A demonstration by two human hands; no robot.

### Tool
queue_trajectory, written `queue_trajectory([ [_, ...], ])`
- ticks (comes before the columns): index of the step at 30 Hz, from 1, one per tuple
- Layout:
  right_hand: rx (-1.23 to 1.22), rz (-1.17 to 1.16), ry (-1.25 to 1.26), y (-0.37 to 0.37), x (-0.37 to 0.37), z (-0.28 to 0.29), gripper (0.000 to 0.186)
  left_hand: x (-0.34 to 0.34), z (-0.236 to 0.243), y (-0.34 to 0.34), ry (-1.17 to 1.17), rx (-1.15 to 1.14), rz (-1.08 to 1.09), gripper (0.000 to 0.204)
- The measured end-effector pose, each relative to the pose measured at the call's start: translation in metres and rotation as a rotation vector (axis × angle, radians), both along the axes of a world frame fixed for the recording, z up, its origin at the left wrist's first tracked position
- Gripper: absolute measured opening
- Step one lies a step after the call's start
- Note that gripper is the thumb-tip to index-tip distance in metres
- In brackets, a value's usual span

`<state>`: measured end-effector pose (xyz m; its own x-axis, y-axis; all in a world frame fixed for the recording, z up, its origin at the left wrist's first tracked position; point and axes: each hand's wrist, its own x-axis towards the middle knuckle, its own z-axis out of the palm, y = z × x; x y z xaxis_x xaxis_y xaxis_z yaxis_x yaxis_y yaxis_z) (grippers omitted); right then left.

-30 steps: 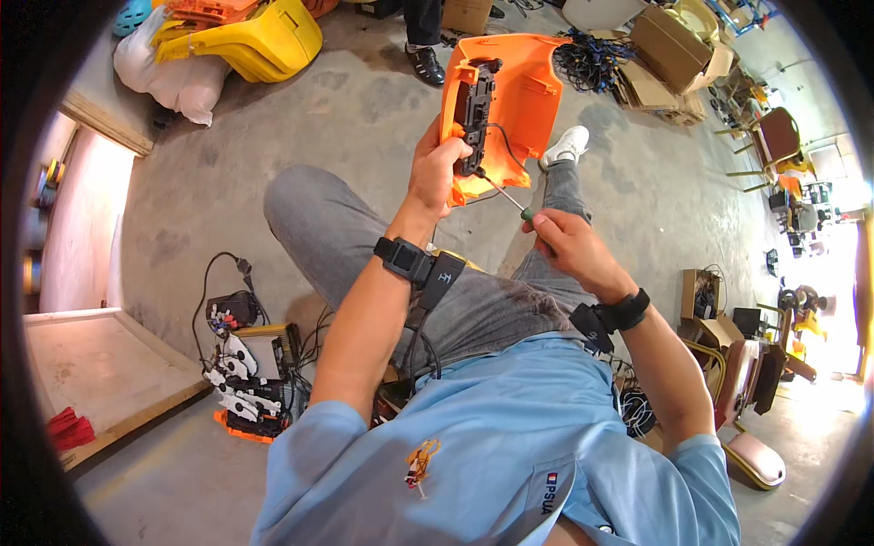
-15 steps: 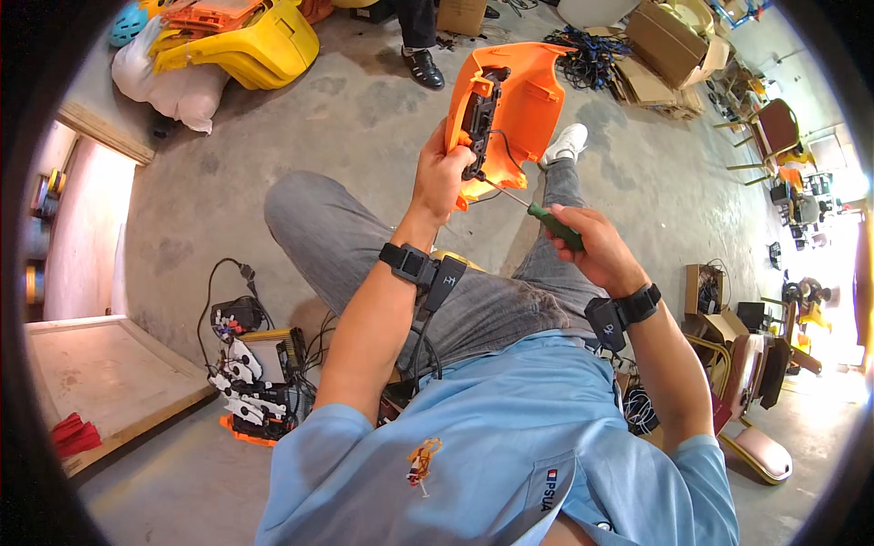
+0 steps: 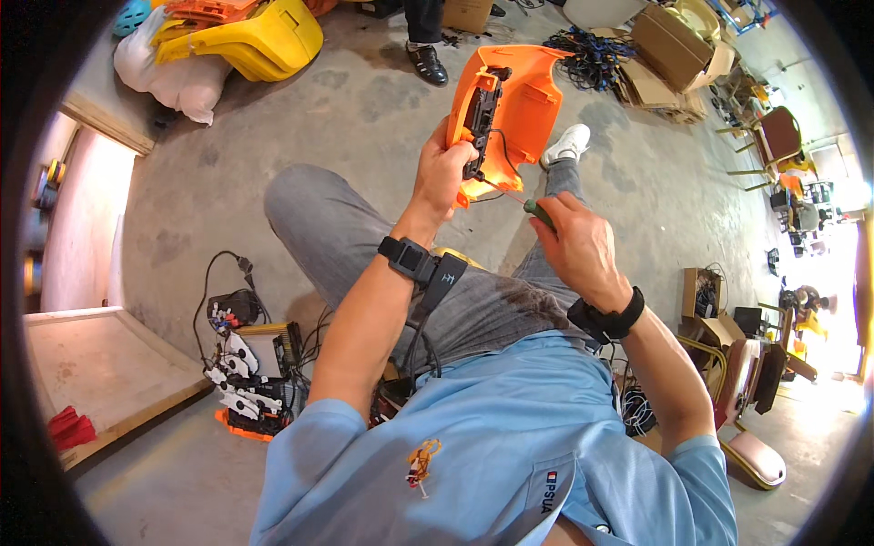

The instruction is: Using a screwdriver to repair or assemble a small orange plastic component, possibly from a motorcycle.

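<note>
My left hand [image 3: 442, 177] grips an orange plastic shell [image 3: 528, 100] at its left side, with the thumb by a long black component [image 3: 482, 114] mounted inside. A thin black wire loops from the component across the shell. My right hand [image 3: 578, 246] is closed on a green-handled screwdriver [image 3: 539, 212], whose shaft reaches up-left to the lower end of the black component. Whether the tip sits in a screw is too small to tell.
My outstretched legs are below. Another person's shoe [image 3: 426, 65] stands beyond. Around are yellow plastic parts [image 3: 264, 45], a cable pile [image 3: 587, 59], cardboard [image 3: 674, 45], a chair [image 3: 778, 136], electronics with cables [image 3: 250, 382], and a wooden board [image 3: 114, 364] at left.
The orange shell has dropped slightly since a second ago. My right hand has turned on the screwdriver, and its fingers now cover more of the handle than half a second ago.
</note>
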<state>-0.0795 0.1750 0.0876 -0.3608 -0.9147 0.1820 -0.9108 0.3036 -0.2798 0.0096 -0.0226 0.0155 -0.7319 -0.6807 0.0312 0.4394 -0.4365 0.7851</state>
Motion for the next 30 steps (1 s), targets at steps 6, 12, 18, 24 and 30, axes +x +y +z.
queue_trajectory([
  [6,-0.127,-0.314,-0.638,-0.002,-0.016,0.001,0.036,-0.003,0.0,-0.001,0.018,0.02,0.044,0.03],
  [12,-0.023,-0.361,-0.681,-0.002,-0.008,0.02,0.033,-0.002,-0.003,-0.003,0.035,0.079,0.069,0.03],
  [18,-0.075,-0.219,-0.492,0.002,-0.013,0.006,0.026,-0.002,-0.008,-0.006,0.033,-0.026,0.031,0.038],
  [24,-0.136,-0.235,-0.489,0.002,-0.012,0.008,0.032,-0.002,-0.002,-0.002,0.013,0.017,0.058,0.028],
  [30,-0.135,-0.346,-0.533,-0.002,-0.009,0.012,0.033,-0.001,-0.012,-0.008,0.018,-0.033,0.046,0.041],
])
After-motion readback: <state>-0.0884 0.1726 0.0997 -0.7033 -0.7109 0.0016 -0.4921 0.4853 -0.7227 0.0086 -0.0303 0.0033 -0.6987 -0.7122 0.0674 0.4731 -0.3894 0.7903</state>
